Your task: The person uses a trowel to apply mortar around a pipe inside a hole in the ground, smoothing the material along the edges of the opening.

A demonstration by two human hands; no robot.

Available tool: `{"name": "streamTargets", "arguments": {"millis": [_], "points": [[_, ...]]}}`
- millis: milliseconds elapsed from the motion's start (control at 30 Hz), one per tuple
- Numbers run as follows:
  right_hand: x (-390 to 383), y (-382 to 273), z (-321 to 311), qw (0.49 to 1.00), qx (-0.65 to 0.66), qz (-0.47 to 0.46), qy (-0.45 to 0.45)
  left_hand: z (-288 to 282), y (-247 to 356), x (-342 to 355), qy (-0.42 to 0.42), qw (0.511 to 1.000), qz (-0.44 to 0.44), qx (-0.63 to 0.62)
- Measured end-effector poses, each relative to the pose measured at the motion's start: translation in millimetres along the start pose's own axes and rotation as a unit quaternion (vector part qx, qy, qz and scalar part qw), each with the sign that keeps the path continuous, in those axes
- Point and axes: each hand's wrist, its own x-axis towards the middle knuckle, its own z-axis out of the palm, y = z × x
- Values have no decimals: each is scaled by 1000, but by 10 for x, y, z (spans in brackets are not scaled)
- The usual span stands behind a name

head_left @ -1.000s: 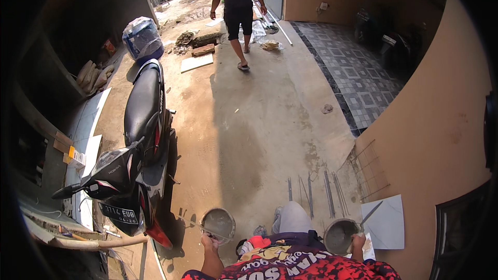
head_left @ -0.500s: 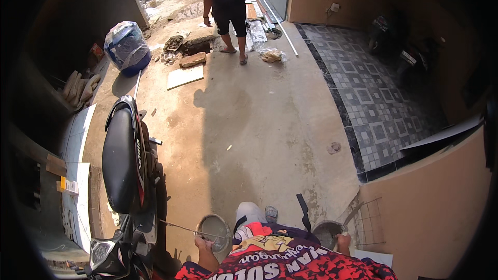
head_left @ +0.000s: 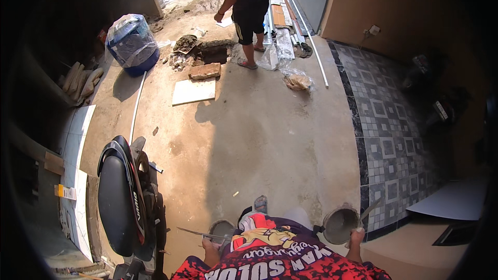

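Note:
My left hand (head_left: 211, 253) is closed at the near rim of a round bucket (head_left: 222, 226). A long thin rod (head_left: 191, 231) crosses the same spot, apparently pinched in that fist; my shirt hides part of the bucket. On the other side, my right hand (head_left: 356, 237) grips the rim of a second dark bucket (head_left: 341, 225), whose inside looks grey and cement-smeared. From beside that fist a narrow flat greyish strip (head_left: 370, 209) sticks up; its kind I cannot make out. Both buckets hang near my legs, and one sandalled foot (head_left: 261, 205) shows between them.
A parked motorbike (head_left: 120, 202) stands at left. Ahead, another person (head_left: 249, 15) stands beside a hole (head_left: 213, 54) with a brick slab (head_left: 205, 71) and white board (head_left: 194, 91). A plastic-wrapped blue tub (head_left: 133, 46), a long white pipe (head_left: 311, 44) and tiled flooring (head_left: 386, 129) flank the way.
I have stepped forward along the concrete, and both buckets moved with my hands. The motorbike sits lower in view. The other person now stands farther right, turned differently.

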Motion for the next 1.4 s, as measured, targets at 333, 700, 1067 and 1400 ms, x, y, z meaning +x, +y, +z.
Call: {"name": "streamTargets", "arguments": {"millis": [333,700,1067,1400], "points": [[2107,-2722,1843,975,-212,-52,-45,3128,575,635,-79,987,95,-105],[3868,-6076,4061,895,-277,-231,-263,6339,1745,761,-16,986,84,-145],[4495,-9900,6612,756,-349,-412,-370,8719,2239,1755,11,985,-18,-173],[4088,-11969,9259,596,-391,-507,-484,10400,3156,1885,-3,988,-1,-157]]}}
